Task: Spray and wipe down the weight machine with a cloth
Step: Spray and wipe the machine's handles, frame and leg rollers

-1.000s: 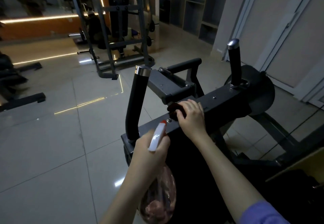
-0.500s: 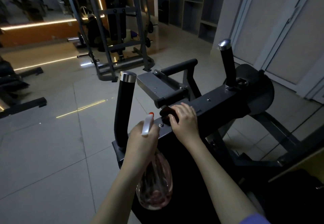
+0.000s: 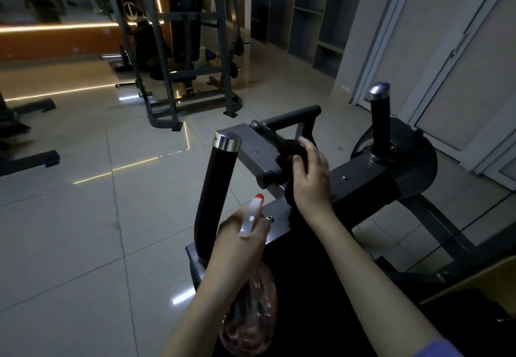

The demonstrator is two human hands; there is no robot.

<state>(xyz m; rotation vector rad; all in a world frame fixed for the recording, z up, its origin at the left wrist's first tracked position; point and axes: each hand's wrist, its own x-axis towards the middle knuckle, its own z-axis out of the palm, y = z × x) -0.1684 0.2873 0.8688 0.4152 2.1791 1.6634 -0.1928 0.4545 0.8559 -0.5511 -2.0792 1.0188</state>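
Note:
The dark grey weight machine [image 3: 363, 180] fills the middle, with two upright black handles capped in chrome, one at left [image 3: 215, 189] and one at right [image 3: 379, 122]. My right hand [image 3: 310, 180] grips a dark cloth [image 3: 289, 151] against the short black bar on the machine's forward bracket; much of the cloth is hidden under my fingers. My left hand [image 3: 240, 242] grips the neck of a clear pinkish spray bottle [image 3: 248, 317], whose white head with a red nozzle [image 3: 252, 211] points at the frame.
Glossy floor tiles [image 3: 83, 231] spread to the left. A tall rack machine [image 3: 178, 58] stands behind. Grey cubby shelves [image 3: 301, 7] and a white door [image 3: 458, 63] lie at the back right. A yellow-edged dark pad [image 3: 474, 281] sits at lower right.
My right hand has lifted the cloth off the crossbeam and moved it forward onto the short black bar of the bracket. The spray bottle stays held in about the same place.

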